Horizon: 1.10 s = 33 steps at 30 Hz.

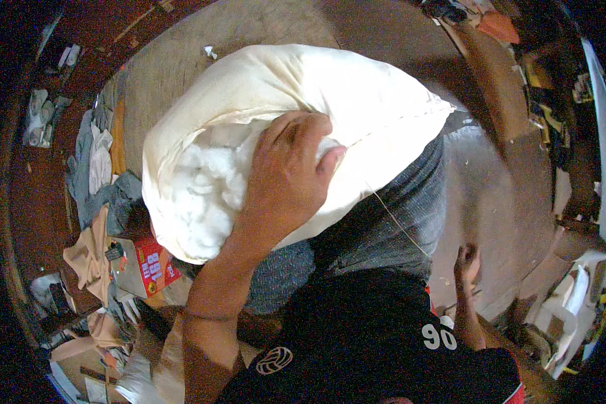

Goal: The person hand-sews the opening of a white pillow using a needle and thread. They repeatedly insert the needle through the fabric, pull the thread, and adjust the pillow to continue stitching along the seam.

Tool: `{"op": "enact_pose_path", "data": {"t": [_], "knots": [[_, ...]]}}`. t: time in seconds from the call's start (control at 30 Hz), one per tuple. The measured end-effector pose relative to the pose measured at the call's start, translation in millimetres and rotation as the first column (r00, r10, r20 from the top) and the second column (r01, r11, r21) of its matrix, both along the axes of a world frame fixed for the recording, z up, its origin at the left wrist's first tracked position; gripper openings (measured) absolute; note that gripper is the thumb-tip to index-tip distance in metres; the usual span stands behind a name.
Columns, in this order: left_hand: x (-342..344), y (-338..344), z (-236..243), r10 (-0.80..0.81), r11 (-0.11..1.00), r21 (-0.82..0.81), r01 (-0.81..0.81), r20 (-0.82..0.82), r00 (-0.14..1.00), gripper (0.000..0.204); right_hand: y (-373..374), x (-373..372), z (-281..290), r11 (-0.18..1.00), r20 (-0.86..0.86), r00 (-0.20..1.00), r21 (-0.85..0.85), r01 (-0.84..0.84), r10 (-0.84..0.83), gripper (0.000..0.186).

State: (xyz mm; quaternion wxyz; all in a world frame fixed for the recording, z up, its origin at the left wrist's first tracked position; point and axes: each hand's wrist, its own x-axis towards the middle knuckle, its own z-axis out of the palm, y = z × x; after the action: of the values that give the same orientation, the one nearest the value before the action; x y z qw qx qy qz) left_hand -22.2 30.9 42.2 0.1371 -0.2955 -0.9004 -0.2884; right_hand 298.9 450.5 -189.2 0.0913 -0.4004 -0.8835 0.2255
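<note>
While my left hand (pixel 293 161) arches over white stuffing (pixel 212 168) in open cream cover (pixel 384 87), cannot tell its grip; right hand (pixel 468 264), well apart, fingers curled, hold likewise unclear.

A large, cream-white cloth case (pixel 384 81), rounded and plump like a cushion, lies tilted across dark grey trousers (pixel 411 192). Its wide mouth gapes at the lower left, the fabric rim slack and creased. Inside sits loose, fluffy white fibre stuffing (pixel 205 178), bunched in soft clumps. A stitched seam (pixel 402 126) runs toward the pointed right corner, and a thin, pale thread (pixel 398 222) trails from the case's lower edge, slanting down to the right.
</note>
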Motion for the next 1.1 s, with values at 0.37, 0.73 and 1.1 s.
{"op": "enact_pose_path", "data": {"t": [0.37, 0.73, 1.1], "knots": [[-8.5, -8.2, 3.2, 0.063, 0.994, -0.096, -0.059, 0.040, 0.997, 0.020, -158.8, -283.7, 212.3, 0.576, -0.386, 0.436, 0.418, -0.703, 0.813, 0.033], [-8.3, 14.1, -10.4, 0.071, 0.992, -0.067, -0.106, -0.396, 0.915, 0.020, -150.5, -331.3, 213.1, 0.598, -0.417, 0.435, 0.461, -0.655, 0.798, 0.014], [-3.5, 0.9, 2.0, -0.106, 0.993, -0.039, 0.107, 0.025, 0.994, 0.014, -161.4, -331.1, 190.8, 0.704, -0.517, 0.498, 0.353, -0.616, 0.696, 0.011]]}}
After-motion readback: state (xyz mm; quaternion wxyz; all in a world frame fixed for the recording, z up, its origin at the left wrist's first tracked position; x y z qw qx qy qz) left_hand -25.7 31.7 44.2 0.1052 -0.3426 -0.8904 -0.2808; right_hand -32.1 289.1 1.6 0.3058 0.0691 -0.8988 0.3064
